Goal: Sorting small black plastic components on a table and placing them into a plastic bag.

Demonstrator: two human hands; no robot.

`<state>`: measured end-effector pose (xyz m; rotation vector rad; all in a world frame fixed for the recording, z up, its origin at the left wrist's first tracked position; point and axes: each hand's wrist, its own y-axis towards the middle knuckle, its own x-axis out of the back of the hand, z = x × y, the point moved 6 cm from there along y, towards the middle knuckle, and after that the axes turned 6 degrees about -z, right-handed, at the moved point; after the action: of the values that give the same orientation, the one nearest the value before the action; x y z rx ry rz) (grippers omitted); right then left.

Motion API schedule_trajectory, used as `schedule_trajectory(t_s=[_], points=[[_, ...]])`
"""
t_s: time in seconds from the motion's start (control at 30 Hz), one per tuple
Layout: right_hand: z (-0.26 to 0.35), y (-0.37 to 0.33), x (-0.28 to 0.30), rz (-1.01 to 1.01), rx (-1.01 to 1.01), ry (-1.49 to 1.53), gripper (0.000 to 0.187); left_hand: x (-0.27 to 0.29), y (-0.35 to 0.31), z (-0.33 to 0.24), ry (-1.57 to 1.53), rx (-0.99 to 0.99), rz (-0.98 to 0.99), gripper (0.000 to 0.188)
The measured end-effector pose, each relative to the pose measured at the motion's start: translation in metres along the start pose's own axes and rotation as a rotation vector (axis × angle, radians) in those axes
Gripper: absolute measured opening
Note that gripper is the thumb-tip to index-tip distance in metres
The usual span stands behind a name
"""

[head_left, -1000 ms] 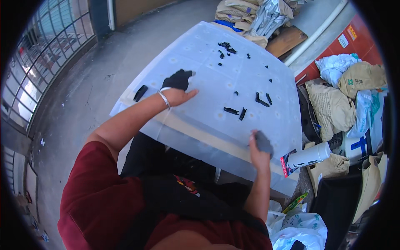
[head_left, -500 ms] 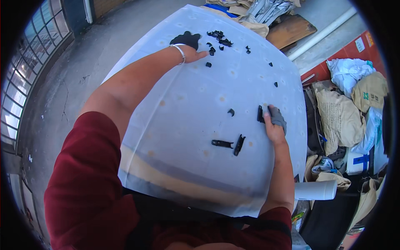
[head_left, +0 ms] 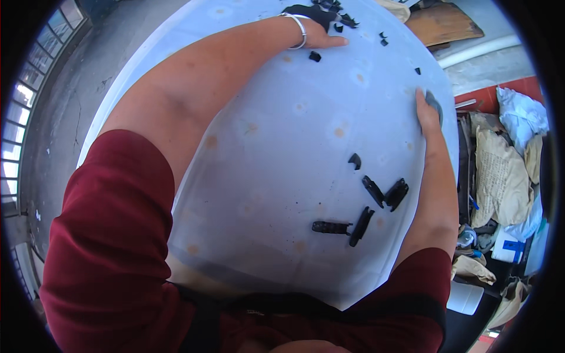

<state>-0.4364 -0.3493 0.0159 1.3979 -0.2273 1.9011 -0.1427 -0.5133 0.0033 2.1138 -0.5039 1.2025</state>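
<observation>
My left hand (head_left: pixel 318 33), with a white bangle at the wrist and a dark covering over its fingers, lies flat and open at the far edge of the white-covered table (head_left: pixel 265 170). Its thumb sticks out above a small black piece (head_left: pixel 315 56). Several small black curved pieces (head_left: pixel 329 7) lie in a heap beside its fingers. My right hand (head_left: pixel 429 110), grey covering on its fingers, is open over the table's right side, just nearer than another small black piece (head_left: pixel 418 70). Any piece beneath its fingers is hidden.
Several long black channel-shaped parts (head_left: pixel 331 227) lie near right, with a curved black piece (head_left: pixel 354 160) just beyond them. Sacks and bags (head_left: pixel 503 167) crowd the right side. A wooden board (head_left: pixel 444 25) and a white pipe (head_left: pixel 479 50) stand past the far right edge.
My right hand has let go of a long black part, which now lies beside another, and has moved farther away. My left hand remains by the heap. The view has shifted.
</observation>
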Motion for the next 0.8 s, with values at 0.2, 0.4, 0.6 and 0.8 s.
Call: schedule_trajectory(t_s=[0.2, 0.4, 0.6, 0.8], points=[[0.131, -0.019, -0.064, 0.146, 0.471, -0.034, 0.060, -0.020, -0.010, -0.004, -0.047, -0.221, 0.069, 0.079], [0.185, -0.046, -0.070, 0.099, 0.419, 0.251, 0.055, 0.009, -0.016, 0.006, -0.549, -0.022, -0.171, 0.075], [0.220, -0.103, -0.069, 0.385, 0.524, -0.078, 0.050, 0.008, -0.039, -0.003, -0.555, -0.019, 0.189, 0.071], [0.186, -0.195, -0.024, 0.519, 0.642, 0.240, 0.041, 0.033, -0.134, -0.055, -0.515, -0.231, 0.280, 0.061]])
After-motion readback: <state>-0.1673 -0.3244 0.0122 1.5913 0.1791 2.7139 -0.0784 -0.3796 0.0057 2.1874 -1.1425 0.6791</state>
